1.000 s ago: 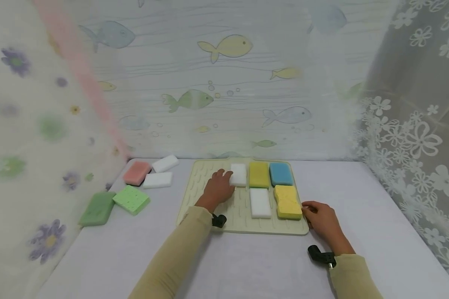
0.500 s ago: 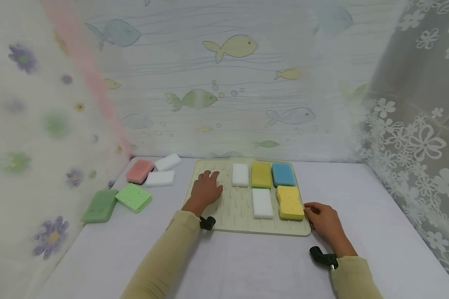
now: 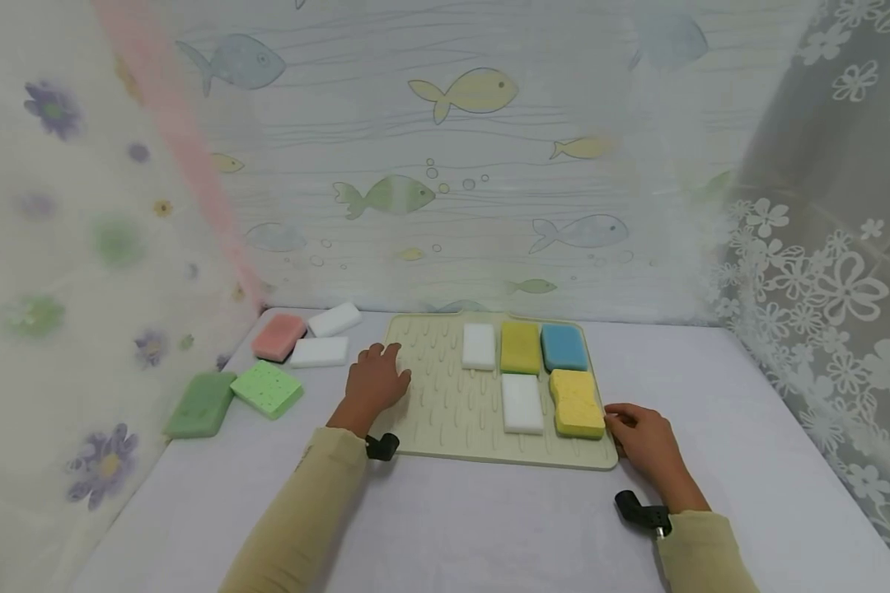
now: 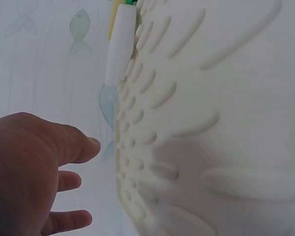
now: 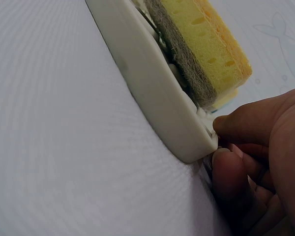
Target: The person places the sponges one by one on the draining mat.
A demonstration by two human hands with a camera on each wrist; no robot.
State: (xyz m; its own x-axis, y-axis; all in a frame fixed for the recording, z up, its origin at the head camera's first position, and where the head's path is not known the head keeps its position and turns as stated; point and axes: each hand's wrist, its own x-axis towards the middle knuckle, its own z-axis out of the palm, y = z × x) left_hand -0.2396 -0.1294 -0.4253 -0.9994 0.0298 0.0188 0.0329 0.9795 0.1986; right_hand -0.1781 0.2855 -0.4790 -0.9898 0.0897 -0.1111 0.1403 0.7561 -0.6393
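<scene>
As left hand (image 3: 374, 380) left white sponge (image 3: 478, 346), fingers apart | right hand (image 3: 638, 436) fingers still pinch mat (image 3: 445, 412)

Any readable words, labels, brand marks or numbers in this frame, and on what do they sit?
None can be read in any view.
The drying mat bears only raised ridges, no lettering.
The sponges, such as the yellow sponge by the right hand, show no print.
The fish curtain carries pictures only.
The left hand covers no visible label.

Off the mat, a pink sponge (image 3: 278, 336), two white sponges (image 3: 334, 319) and two green sponges (image 3: 267, 389) are laid on the counter (image 3: 489, 527).
</scene>
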